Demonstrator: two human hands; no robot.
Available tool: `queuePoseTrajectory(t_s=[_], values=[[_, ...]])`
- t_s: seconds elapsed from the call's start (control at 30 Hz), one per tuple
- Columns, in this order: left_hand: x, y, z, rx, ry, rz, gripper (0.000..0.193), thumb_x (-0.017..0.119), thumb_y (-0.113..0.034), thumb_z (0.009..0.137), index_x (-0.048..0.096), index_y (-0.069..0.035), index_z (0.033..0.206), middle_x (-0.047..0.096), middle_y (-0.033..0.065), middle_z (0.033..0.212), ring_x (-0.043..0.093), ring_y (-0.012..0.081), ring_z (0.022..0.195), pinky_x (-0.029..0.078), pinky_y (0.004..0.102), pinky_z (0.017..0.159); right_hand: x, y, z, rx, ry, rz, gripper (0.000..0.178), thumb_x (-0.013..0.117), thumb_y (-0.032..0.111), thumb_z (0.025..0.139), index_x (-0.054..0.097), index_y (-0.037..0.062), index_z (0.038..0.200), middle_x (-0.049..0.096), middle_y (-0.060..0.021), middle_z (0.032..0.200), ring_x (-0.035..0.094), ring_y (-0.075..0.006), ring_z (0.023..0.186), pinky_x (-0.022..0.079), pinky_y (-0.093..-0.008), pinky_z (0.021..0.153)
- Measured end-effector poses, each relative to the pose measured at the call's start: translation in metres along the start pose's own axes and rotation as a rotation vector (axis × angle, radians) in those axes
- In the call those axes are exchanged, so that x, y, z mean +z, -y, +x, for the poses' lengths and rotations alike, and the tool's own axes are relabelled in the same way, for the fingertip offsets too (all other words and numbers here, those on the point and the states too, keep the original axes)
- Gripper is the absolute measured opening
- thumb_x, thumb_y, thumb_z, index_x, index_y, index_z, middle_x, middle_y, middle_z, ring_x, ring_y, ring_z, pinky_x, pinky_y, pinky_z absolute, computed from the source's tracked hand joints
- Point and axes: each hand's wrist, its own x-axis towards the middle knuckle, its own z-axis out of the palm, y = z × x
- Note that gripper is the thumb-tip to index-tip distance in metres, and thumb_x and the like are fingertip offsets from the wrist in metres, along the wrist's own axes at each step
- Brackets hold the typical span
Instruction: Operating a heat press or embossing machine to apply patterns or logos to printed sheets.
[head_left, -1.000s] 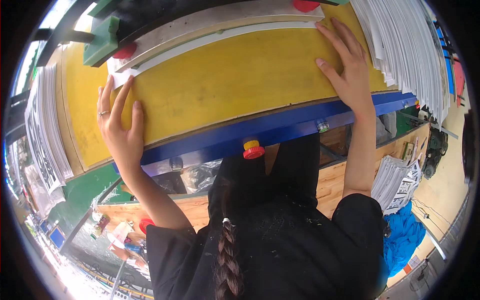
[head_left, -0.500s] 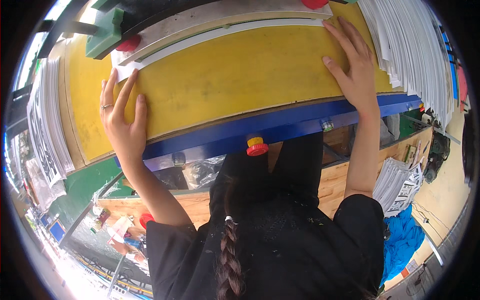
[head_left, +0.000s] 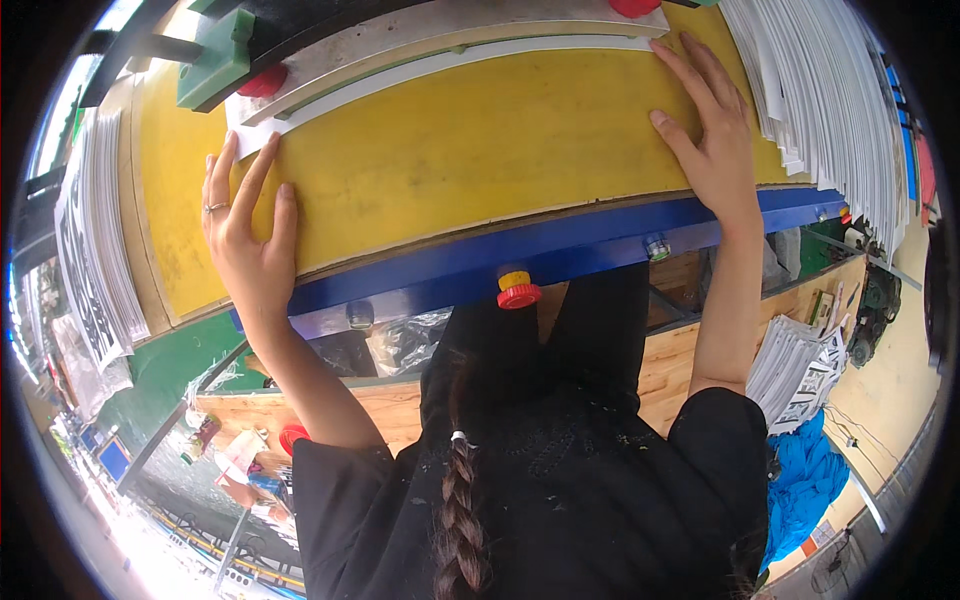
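A white sheet [head_left: 251,139] lies on the yellow work surface [head_left: 480,140], mostly hidden beneath a long metal bar [head_left: 450,32]. Only its near edge shows, as a narrow white strip, with a wider corner at the left. My left hand [head_left: 248,235], a ring on one finger, rests with spread fingers, index and middle fingertips at that left corner. At the strip's far right end, my right hand [head_left: 718,140] has its fingertips beside the edge, thumb apart. Neither hand grasps anything.
Paper stacks stand at the left [head_left: 95,230] and right [head_left: 820,110]. Above are a green block [head_left: 225,55] and a red knob [head_left: 262,82]. Along the blue front rail [head_left: 430,270] sit a red-and-yellow push button [head_left: 519,294] and a greenish button [head_left: 657,250]. Blue cloth [head_left: 805,480] lies lower right.
The view has shifted very slightly. Both hands and the white sheet keep their places by the metal bar.
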Motion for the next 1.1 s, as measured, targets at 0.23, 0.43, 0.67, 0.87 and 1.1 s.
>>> queuePoseTrajectory(t_s=[0.23, 0.43, 0.67, 0.87, 1.1], values=[[-0.0001, -0.0008, -0.0003, -0.007, -0.003, 0.011, 0.04, 0.063, -0.016, 0.096, 0.069, -0.016, 0.135, 0.052, 0.0143, 0.153, 0.042, 0.038, 0.145, 0.031, 0.0472, 0.12, -0.0018, 0.0019, 0.0006, 0.001, 0.006, 0.01, 0.057, 0.069, 0.037, 0.09, 0.058, 0.0295, 0.145, 0.049, -0.0117, 0.155, 0.043, -0.0352, 0.144, 0.03, -0.0479, 0.12], [0.0006, 0.0012, 0.0003, 0.002, -0.014, 0.006, 0.04, 0.064, -0.017, 0.095, 0.069, -0.017, 0.135, 0.052, 0.0129, 0.153, 0.042, 0.0386, 0.146, 0.031, 0.0485, 0.12, -0.0022, 0.002, 0.0014, 0.005, 0.018, 0.011, 0.057, 0.069, 0.037, 0.09, 0.058, 0.0287, 0.145, 0.048, -0.0124, 0.156, 0.041, -0.0358, 0.145, 0.03, -0.0482, 0.12], [0.0006, 0.0024, 0.0002, 0.0, -0.014, -0.005, 0.04, 0.064, -0.018, 0.095, 0.07, -0.016, 0.135, 0.053, 0.0129, 0.153, 0.042, 0.0389, 0.146, 0.032, 0.049, 0.12, -0.0017, 0.0013, 0.0005, -0.004, 0.018, -0.012, 0.057, 0.069, 0.038, 0.091, 0.058, 0.0285, 0.146, 0.048, -0.012, 0.156, 0.041, -0.0355, 0.145, 0.03, -0.0481, 0.121], [-0.0008, -0.0011, -0.0007, -0.016, -0.003, 0.004, 0.04, 0.064, -0.017, 0.095, 0.069, -0.016, 0.135, 0.052, 0.0138, 0.153, 0.042, 0.0382, 0.146, 0.031, 0.0484, 0.12, -0.0027, 0.0017, 0.0015, -0.01, 0.009, 0.018, 0.056, 0.07, 0.038, 0.09, 0.059, 0.0285, 0.144, 0.049, -0.0132, 0.154, 0.043, -0.0358, 0.144, 0.031, -0.0479, 0.119], [0.0004, 0.0, 0.0007, -0.001, -0.005, -0.009, 0.041, 0.063, -0.015, 0.096, 0.068, -0.017, 0.136, 0.052, 0.0152, 0.154, 0.042, 0.0386, 0.146, 0.031, 0.0473, 0.119, -0.0002, 0.0001, -0.001, -0.001, -0.015, 0.026, 0.056, 0.069, 0.04, 0.09, 0.059, 0.0285, 0.144, 0.049, -0.0149, 0.154, 0.043, -0.0357, 0.144, 0.031, -0.0486, 0.119]])
